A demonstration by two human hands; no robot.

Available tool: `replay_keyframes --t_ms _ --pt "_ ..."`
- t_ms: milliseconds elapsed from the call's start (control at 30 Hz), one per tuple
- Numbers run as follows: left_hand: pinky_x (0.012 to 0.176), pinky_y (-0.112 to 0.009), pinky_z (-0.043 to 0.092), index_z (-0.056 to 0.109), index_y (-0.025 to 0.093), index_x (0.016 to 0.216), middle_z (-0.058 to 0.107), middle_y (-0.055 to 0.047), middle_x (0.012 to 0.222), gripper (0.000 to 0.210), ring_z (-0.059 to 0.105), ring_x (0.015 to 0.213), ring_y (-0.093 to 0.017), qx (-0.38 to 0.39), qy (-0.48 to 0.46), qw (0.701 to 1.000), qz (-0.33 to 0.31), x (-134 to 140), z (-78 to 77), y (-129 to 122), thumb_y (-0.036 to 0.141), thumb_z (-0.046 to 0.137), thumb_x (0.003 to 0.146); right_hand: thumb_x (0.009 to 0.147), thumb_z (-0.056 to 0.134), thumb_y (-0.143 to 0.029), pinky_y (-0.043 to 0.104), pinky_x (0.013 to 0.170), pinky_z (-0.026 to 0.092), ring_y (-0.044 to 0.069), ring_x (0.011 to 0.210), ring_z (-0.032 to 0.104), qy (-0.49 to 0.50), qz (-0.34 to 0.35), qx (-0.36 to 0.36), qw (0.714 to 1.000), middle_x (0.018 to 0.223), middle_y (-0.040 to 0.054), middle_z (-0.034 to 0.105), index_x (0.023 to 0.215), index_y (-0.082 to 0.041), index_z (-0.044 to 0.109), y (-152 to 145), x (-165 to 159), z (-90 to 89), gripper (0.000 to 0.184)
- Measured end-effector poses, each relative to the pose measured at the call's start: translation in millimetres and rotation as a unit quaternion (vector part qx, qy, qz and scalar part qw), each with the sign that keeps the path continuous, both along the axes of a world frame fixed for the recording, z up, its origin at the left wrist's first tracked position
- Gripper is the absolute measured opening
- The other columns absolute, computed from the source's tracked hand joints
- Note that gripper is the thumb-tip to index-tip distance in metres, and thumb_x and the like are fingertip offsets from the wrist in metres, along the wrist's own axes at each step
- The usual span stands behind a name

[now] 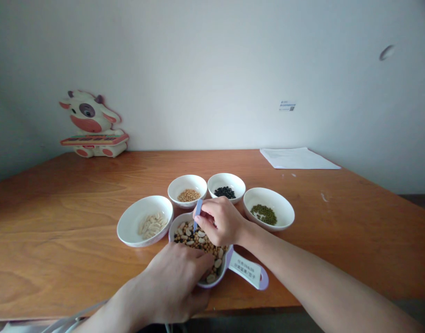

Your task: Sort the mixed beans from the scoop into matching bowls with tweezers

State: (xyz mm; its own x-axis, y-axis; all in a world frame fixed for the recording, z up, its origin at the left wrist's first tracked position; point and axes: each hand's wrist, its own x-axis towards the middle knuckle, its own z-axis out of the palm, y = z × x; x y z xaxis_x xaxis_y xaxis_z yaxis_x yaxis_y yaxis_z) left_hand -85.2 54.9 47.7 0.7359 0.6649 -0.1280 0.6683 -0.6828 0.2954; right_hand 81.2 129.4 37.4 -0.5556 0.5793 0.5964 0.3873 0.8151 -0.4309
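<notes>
A white handled bowl (pixel 215 283) with a lilac rim holds mixed peanuts, yellow beans and dark beans; a printed label covers its handle. My left hand (pixel 174 277) is closed over its near left side, fingers partly hidden below the wrist. Above the mix, my right hand (pixel 221 219) pinches slim blue tweezers (pixel 198 208), pointed down into the beans. Around them stand white bowls: one with pale peanut halves (pixel 152 225) at left, one with yellow beans (pixel 188 195) behind, one with black beans (pixel 225 192) beside it, and one with green beans (pixel 264 214) at right.
A toy cow with a keyboard (pixel 94 125) stands at the back left of the wooden table (pixel 76 194). White paper sheets (pixel 298 158) lie at the back right, near the wall (pixel 198 74). A pale cable (pixel 76 317) runs by the front left edge.
</notes>
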Motion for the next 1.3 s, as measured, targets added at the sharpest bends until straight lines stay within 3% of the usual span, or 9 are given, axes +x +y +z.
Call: replay_keyframes --t_ms 533,1300 --pt "0.067 -0.033 0.042 0.052 0.022 0.084 0.064 -0.002 0.088 0.013 0.058 0.076 -0.02 0.013 -0.018 1.0 -0.011 0.8 2.0 0.6 0.021 0.059 0.072 0.08 0.051 -0.022 0.025 0.05 0.032 0.011 0.049 0.044 -0.024 0.004 0.001 1.0 0.054 0.0006 0.053 0.058 -0.017 0.048 0.7 -0.3 1.0 0.022" --pt "0.06 -0.031 0.038 0.049 0.022 0.077 0.064 -0.001 0.082 0.013 0.056 0.069 -0.018 0.005 -0.001 1.0 -0.009 1.6 4.0 0.2 0.019 0.059 0.07 0.078 0.053 -0.02 0.025 0.05 0.032 0.011 0.049 0.046 -0.062 -0.046 -0.009 0.997 0.053 0.0 0.053 0.06 -0.017 0.047 -0.8 -0.7 1.3 0.019"
